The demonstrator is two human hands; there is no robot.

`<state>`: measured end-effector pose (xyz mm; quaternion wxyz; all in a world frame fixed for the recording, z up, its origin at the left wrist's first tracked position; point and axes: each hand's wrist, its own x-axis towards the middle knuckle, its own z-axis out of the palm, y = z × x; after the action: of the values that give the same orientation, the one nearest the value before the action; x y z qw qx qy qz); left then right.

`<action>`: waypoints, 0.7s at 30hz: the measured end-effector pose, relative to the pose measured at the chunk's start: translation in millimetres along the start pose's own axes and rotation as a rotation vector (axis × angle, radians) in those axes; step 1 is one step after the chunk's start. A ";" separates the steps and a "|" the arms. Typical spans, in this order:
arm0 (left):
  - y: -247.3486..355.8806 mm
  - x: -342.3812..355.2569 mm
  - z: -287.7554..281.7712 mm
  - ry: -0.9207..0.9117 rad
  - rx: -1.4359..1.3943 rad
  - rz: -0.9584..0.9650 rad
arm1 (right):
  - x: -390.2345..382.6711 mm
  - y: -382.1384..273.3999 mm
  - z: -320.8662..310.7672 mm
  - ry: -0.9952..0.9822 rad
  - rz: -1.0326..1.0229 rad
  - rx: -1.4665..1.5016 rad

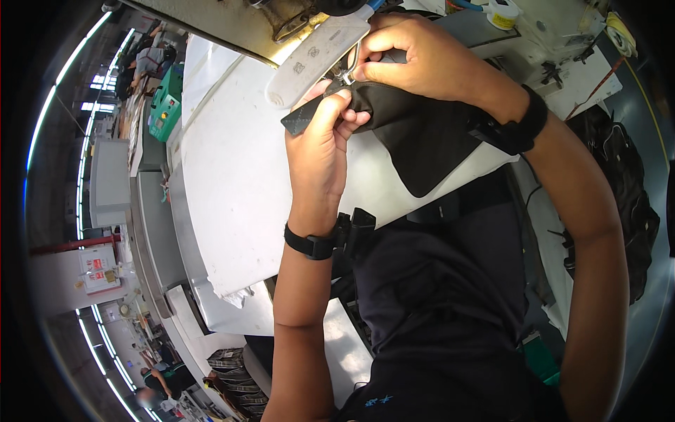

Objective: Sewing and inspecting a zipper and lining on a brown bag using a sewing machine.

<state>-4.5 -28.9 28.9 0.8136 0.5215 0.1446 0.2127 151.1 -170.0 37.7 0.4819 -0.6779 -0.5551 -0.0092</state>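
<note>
A piece of black fabric point(422, 141) lies under the head of a sewing machine point(218, 21), draping toward me over the white table edge. My left hand point(323, 133) is closed, its thumb and fingers pinching the fabric just beside the metal presser foot point(344, 76). A narrow dark strip of the cloth sticks out to the left of this hand. My right hand point(415, 60) reaches in from the right, its thumb and fingertips together close to the foot. What these fingertips grip is too small to tell. A pale oblong plate point(316, 60) hides part of the needle area.
The white tabletop point(239, 176) spreads to the left. A small white bottle point(503, 13) stands at the upper right. Dark garments point(619, 190) are heaped at the right. A green machine point(166, 102) and other people point(158, 380) are farther off on the left.
</note>
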 end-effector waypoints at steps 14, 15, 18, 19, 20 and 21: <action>5.0 0.6 3.5 0.012 0.022 -0.047 | 2.0 1.4 3.9 0.081 0.029 -0.024; 4.8 0.2 3.0 0.023 0.010 -0.041 | 1.6 0.6 3.4 0.077 0.037 -0.010; 4.1 2.2 0.4 0.017 -0.008 -0.040 | 1.4 -0.5 2.0 0.011 0.080 -0.007; 4.3 3.2 -1.1 0.038 0.003 -0.047 | 1.2 -0.5 1.9 0.010 0.078 -0.008; 4.4 4.4 -2.6 0.009 -0.025 -0.063 | 0.9 -0.5 2.0 0.011 0.074 -0.010; 4.1 5.7 -4.0 -0.024 -0.060 -0.074 | 0.5 -0.1 2.3 0.012 0.073 -0.012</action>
<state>-2.2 -21.4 30.9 0.8378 0.4938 0.1477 0.1802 150.1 -168.1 36.9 0.4812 -0.7007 -0.5268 0.0010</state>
